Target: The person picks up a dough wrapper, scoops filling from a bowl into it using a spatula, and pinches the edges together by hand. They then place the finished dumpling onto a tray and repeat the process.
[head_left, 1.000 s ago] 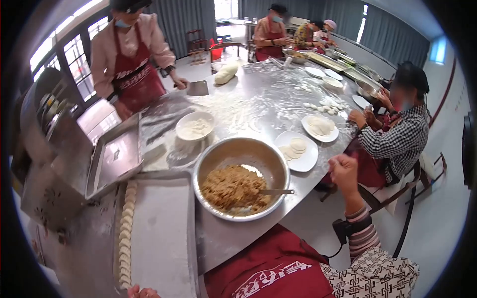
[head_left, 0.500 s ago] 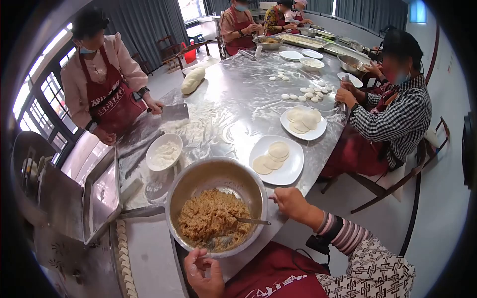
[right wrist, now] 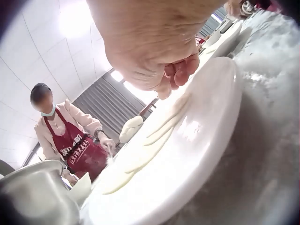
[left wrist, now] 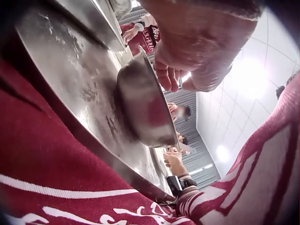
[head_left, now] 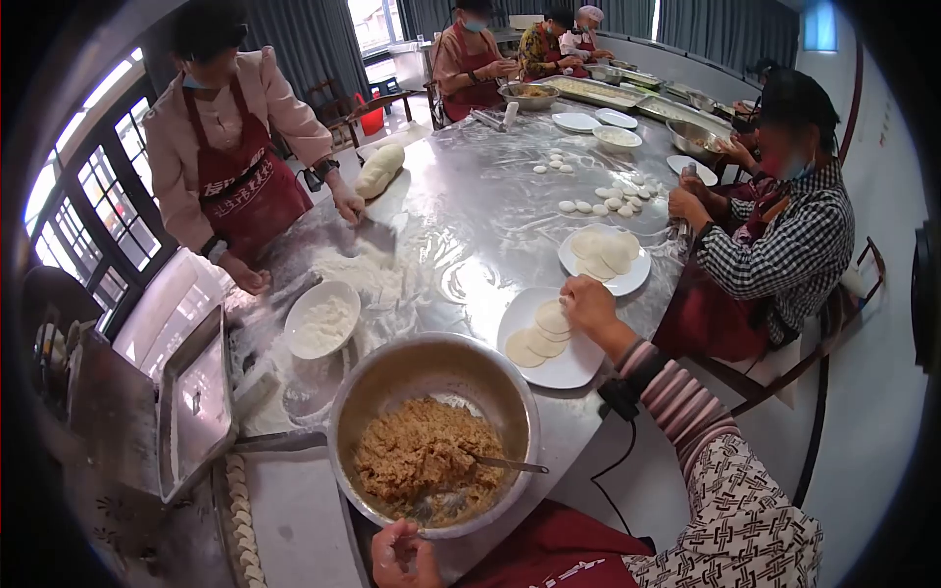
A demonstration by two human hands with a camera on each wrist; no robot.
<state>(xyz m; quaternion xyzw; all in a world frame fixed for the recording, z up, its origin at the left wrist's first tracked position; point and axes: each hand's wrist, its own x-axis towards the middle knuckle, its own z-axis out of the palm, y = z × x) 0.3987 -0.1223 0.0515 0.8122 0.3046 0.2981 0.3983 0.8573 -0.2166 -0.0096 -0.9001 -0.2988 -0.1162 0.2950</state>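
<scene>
- The right hand (head_left: 588,304) reaches over the white plate (head_left: 580,365), which lies on the counter (head_left: 470,216) just beyond the metal bowl (head_left: 392,365), to the person's right
- Its fingertips (right wrist: 180,70) are bunched and point down at the topmost of the dough wrappers (head_left: 539,341) on that plate; they sit at the wrapper's edge, but I cannot tell whether they pinch it or only touch it
- The dough wrappers are thin pale rounds that overlap one another and lie flat on the plate
- The left hand (head_left: 404,557) sits low at the near rim of the metal bowl, close to the person's apron (head_left: 549,549); its fingers are loosely curled and nothing shows in them, so it is relaxed, not grasping
- The metal bowl holds brown minced filling (head_left: 421,456), and a spoon (head_left: 505,463) rests in it with the handle pointing right
- Left of the metal bowl lies a tray (head_left: 304,510) with a row of folded dumplings (head_left: 238,490) along its left edge
- Beyond the metal bowl a flour bowl (head_left: 343,297) stands on a floured patch of the counter
- Farther along, a second plate (head_left: 632,282) carries more rounds, in front of a seated person in a checked shirt (head_left: 784,245); small dough pieces (head_left: 613,201) are scattered beyond it
- A standing person in a pink top (head_left: 235,147) is at the counter's left side, near a dough log (head_left: 380,169)
</scene>
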